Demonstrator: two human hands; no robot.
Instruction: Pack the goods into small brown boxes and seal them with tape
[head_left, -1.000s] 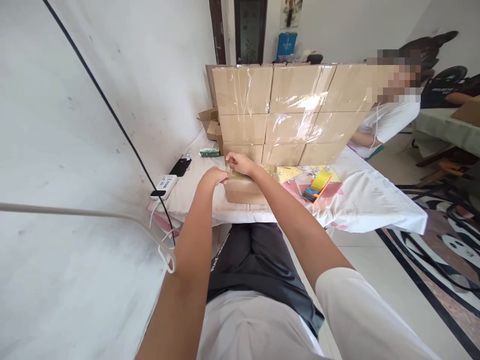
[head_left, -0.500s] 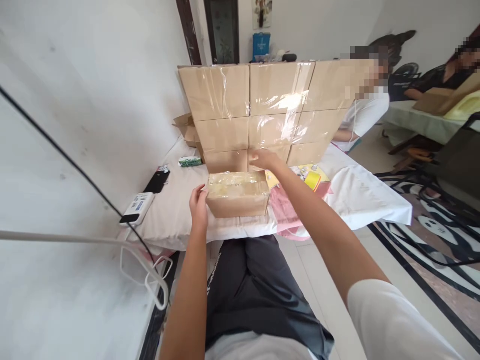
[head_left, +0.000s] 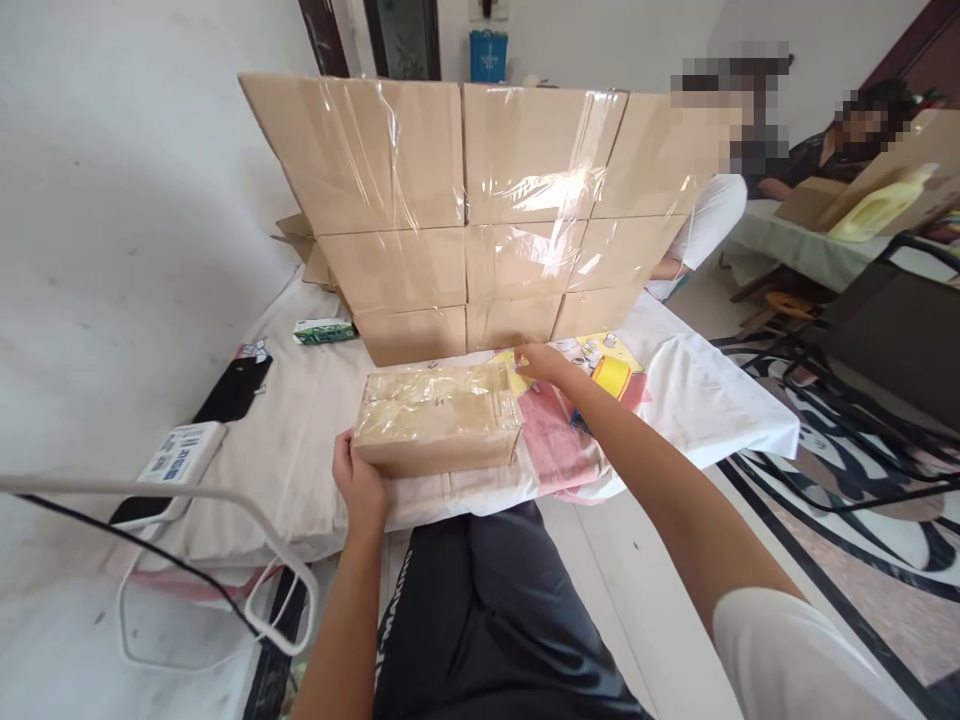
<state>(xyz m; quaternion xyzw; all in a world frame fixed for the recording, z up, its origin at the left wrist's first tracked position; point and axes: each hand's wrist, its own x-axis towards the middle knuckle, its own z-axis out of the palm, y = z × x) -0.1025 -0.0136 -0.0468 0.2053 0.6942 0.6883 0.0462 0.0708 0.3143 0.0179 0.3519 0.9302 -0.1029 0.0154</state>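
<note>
Across a cloth-covered table [head_left: 705, 400], film-wrapped cartons [head_left: 510, 260] stood stacked behind our taped cardboard box [head_left: 442, 452], positioned near the front edge. We clasped the box's near left corner with our left hand [head_left: 364, 490]. We held our right hand [head_left: 543, 362] just beside its far right corner, fingers curled; whether they pinched anything, we could not tell.

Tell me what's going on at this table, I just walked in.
A person's left hand is against the left end of a taped box on the table. Their right hand is near the box's far right corner; whether it holds anything is unclear. Behind the box stands a stack of cartons, three across and three high. A yellow tape roll lies to the right.
</note>
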